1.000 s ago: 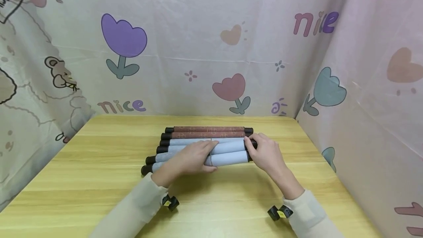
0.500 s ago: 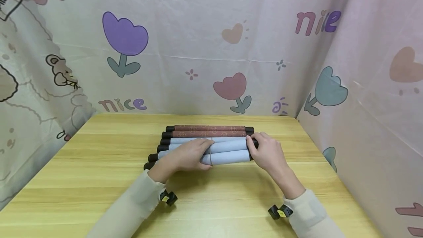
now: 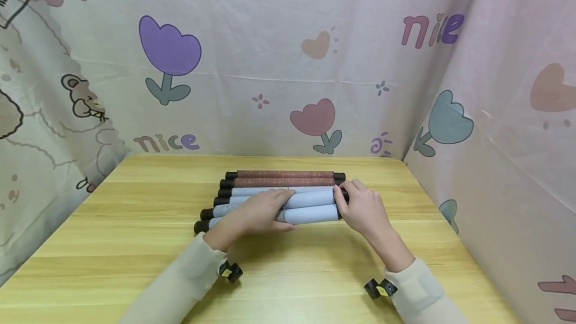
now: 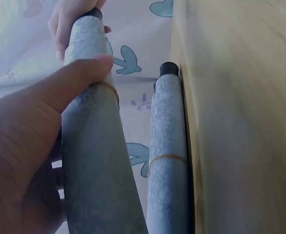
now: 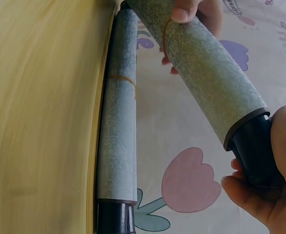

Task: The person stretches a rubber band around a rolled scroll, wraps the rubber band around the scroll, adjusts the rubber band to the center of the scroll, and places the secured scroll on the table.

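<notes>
Two pale blue hanging scrolls (image 3: 313, 214), rolled up with black end knobs and tied with a thin band, are held one behind the other above the table. My left hand (image 3: 258, 213) grips them around the middle, its thumb lying along the front scroll near the band. At their right end my right hand (image 3: 363, 209) holds the black knobs (image 5: 255, 151), fingers and thumb curled round them. Lower down, in the left wrist view, another tied pale blue scroll (image 4: 168, 126) lies on the table. Parts of the held scrolls are hidden behind the left hand.
Behind the held pair, two more pale blue scrolls (image 3: 238, 192) and two brown patterned scrolls (image 3: 283, 182) lie side by side on the wooden table (image 3: 135, 244). A printed curtain (image 3: 252, 64) hangs along the table's back and sides.
The left end of the held scrolls has shifted slightly away from the body. My left hand slid a little left, then back right. The right hand stays at the knobs.
</notes>
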Tool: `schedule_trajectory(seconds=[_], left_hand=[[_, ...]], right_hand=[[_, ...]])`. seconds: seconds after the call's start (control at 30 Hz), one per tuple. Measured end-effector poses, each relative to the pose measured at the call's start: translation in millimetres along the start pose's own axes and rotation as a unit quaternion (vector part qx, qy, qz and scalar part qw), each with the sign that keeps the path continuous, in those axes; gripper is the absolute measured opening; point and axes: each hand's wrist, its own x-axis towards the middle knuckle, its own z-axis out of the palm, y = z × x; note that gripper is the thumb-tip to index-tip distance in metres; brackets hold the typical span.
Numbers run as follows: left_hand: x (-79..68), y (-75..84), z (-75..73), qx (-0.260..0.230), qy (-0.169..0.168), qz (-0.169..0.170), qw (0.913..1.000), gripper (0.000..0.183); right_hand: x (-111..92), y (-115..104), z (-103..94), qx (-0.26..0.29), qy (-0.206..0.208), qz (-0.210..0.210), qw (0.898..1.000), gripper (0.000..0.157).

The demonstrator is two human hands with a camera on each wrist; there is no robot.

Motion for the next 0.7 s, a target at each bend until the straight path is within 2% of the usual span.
schedule_trajectory(seconds=[0.33,0.5,0.7], left_hand=[[-0.3,-7.7,3.3,-0.02,-0.003,0.007,0.9998,0.082],[-1.0,-11.4,1.1,-0.047,-0.013,-0.002,0.9988,0.083],[-3.8,-14.9,-2.8,-0.034,-0.008,0.0,0.9994,0.085]], right_hand=[[2,5,3.0,0.007,-0.012,0.01,1.0,0.03],[2,8,1.6,0.009,-0.014,0.015,1.0,0.031],[3,8,-1.9,0.009,-0.019,0.033,0.999,0.03]])
